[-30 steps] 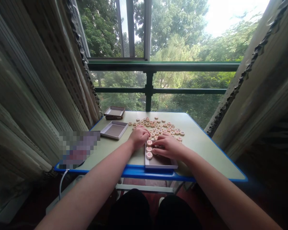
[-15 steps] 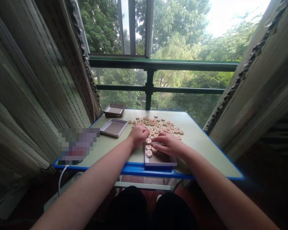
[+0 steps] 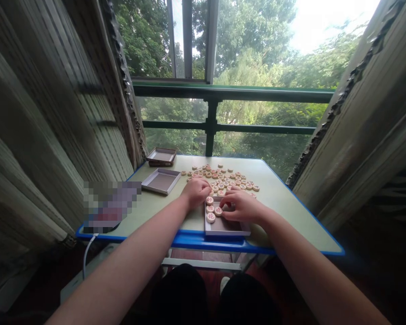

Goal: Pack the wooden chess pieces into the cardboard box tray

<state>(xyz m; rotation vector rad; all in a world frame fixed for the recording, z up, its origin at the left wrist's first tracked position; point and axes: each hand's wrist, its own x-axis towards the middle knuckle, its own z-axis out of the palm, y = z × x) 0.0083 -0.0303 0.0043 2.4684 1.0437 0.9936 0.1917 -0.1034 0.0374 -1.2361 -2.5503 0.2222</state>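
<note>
Right hand (image 3: 242,206) is over the near tray (image 3: 226,233), fingers curled narrow, tips at the right edge of 1 round piece (image 3: 218,211); can't tell if it's pinched. 3 more pieces (image 3: 210,209) line the tray's left side. Left hand (image 3: 196,192) is curled by the far-left corner, can't tell if it's holding anything. Loose pieces (image 3: 249,186) are scattered toward the table's (image 3: 291,216) far side, with an open tray (image 3: 161,180) off left.
</note>
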